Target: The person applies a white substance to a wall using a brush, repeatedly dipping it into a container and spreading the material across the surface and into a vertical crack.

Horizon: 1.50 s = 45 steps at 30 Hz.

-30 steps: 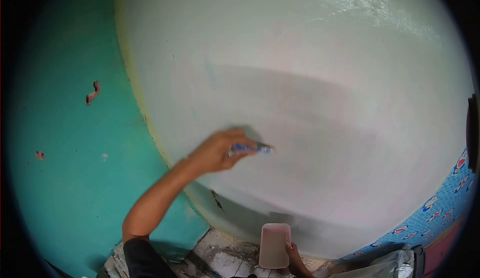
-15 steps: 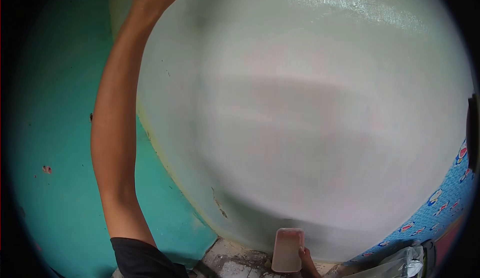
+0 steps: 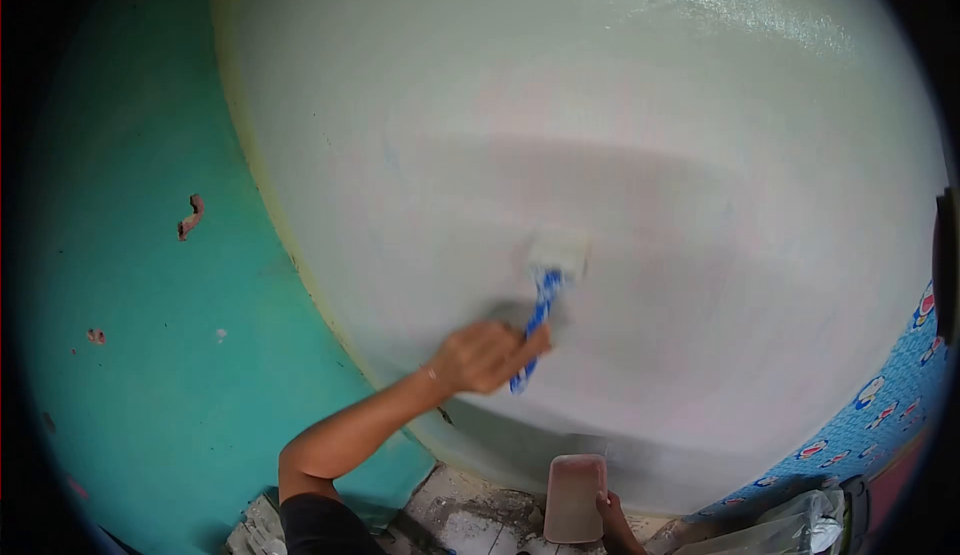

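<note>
My left hand (image 3: 490,357) is closed round the blue handle of a paint brush (image 3: 546,300), whose wide pale head lies against the whitish wall (image 3: 640,355) near mid-view. The brush head looks slightly blurred. Low in the view, my right hand (image 3: 612,517) grips the right edge of a shallow rectangular tray (image 3: 575,505), pinkish-white with rounded corners. Pale, smooth contents seem to fill the tray, though what they are is hard to tell. Wet, shiny streaks show high on the wall.
A green wall (image 3: 150,275) with chipped spots stands at the left, meeting the whitish wall along a yellowish edge. Below is a dirty, broken floor (image 3: 470,530). Blue patterned covering (image 3: 860,415) and a clear plastic bag (image 3: 800,530) are at the lower right.
My left hand has come down from the top edge to mid-wall, and the brush is now visible in it. My right hand and the tray have hardly moved.
</note>
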{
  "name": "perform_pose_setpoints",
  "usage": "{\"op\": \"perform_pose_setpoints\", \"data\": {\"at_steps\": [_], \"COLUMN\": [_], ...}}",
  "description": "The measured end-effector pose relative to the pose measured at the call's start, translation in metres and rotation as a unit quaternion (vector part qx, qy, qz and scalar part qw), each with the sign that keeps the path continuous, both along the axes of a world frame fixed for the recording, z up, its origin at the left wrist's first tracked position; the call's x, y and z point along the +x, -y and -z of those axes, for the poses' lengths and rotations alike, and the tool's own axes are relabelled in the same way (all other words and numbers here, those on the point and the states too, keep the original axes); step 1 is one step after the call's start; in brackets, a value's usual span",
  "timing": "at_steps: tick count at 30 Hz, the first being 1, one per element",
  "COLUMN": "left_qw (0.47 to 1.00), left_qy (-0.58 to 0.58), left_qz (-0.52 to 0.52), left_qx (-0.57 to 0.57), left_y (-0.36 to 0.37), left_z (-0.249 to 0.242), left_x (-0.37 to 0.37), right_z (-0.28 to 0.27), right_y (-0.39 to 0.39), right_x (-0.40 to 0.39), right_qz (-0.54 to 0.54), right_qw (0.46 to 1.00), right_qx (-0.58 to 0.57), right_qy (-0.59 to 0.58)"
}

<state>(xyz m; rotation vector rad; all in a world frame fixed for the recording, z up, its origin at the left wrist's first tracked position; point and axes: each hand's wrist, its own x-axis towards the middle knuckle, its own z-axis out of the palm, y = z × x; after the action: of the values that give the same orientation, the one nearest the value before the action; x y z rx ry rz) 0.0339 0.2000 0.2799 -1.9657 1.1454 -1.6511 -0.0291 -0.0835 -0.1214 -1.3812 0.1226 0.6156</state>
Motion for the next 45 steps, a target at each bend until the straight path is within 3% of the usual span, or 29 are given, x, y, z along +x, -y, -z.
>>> {"op": "perform_pose_setpoints", "data": {"at_steps": [3, 7, 9, 11, 15, 17, 19, 20, 21, 22, 24, 27, 30, 33, 39, 40, 41, 45], "left_qw": [0.997, 0.967, 0.931, 0.914, 0.928, 0.924, 0.942, 0.959, 0.968, 0.965, 0.96, 0.973, 0.971, 0.97, 0.994, 0.996, 0.998, 0.977], "left_qy": [-0.075, -0.252, -0.361, -0.395, -0.332, -0.305, -0.235, -0.18, -0.124, -0.09, -0.012, 0.101, 0.184, 0.237, 0.037, 0.08, 0.042, -0.212], "left_qz": [-0.016, -0.008, 0.008, -0.01, 0.028, 0.133, -0.048, 0.019, 0.086, -0.002, -0.055, 0.034, 0.081, 0.035, -0.093, -0.034, -0.024, -0.004], "left_qx": [0.015, -0.022, -0.063, -0.095, -0.169, -0.189, -0.236, -0.218, -0.199, -0.248, -0.274, -0.204, -0.127, -0.037, 0.046, 0.034, 0.044, 0.028], "left_y": [0.01, 0.018, 0.017, 0.015, 0.011, 0.002, 0.016, 0.013, 0.011, 0.019, 0.023, 0.015, -0.013, -0.025, -0.023, -0.013, -0.012, -0.007], "left_z": [0.051, 0.055, 0.021, -0.024, -0.146, -0.203, -0.262, -0.285, -0.303, -0.319, -0.335, -0.349, -0.33, -0.257, -0.037, -0.011, 0.017, 0.075], "left_x": [-0.026, -0.036, -0.027, -0.015, -0.004, 0.011, -0.014, -0.008, -0.006, -0.019, -0.025, -0.01, 0.027, 0.038, 0.004, -0.002, -0.008, -0.033], "right_z": [0.006, 0.006, -0.008, -0.018, -0.013, -0.012, -0.017, -0.018, -0.017, -0.018, -0.018, -0.019, -0.028, -0.024, -0.003, -0.002, 0.002, 0.02], "right_y": [0.002, 0.005, 0.005, 0.005, 0.002, 0.001, 0.003, 0.004, 0.006, 0.007, 0.008, 0.008, 0.007, 0.004, -0.001, -0.002, -0.003, -0.011], "right_x": [0.003, 0.007, 0.007, 0.005, 0.008, 0.009, 0.007, 0.006, 0.005, 0.005, 0.007, 0.006, 0.005, 0.007, 0.009, 0.01, 0.01, 0.013], "right_qz": [-0.008, -0.021, -0.03, -0.036, -0.031, -0.028, -0.026, -0.026, -0.025, -0.025, -0.015, -0.004, -0.003, 0.009, -0.012, -0.021, -0.022, -0.023], "right_qw": [1.0, 0.999, 0.999, 0.999, 0.999, 0.999, 0.999, 0.999, 0.999, 0.999, 0.999, 0.999, 0.999, 0.999, 1.0, 1.0, 1.0, 0.999], "right_qx": [0.0, 0.026, 0.034, 0.028, 0.018, 0.025, 0.031, 0.035, 0.039, 0.043, 0.042, 0.041, 0.037, 0.031, -0.005, -0.006, -0.009, -0.019], "right_qy": [0.007, 0.012, 0.004, -0.003, 0.001, -0.002, -0.009, -0.009, -0.01, -0.009, -0.004, 0.002, -0.004, -0.003, -0.004, -0.003, 0.0, 0.017]}}
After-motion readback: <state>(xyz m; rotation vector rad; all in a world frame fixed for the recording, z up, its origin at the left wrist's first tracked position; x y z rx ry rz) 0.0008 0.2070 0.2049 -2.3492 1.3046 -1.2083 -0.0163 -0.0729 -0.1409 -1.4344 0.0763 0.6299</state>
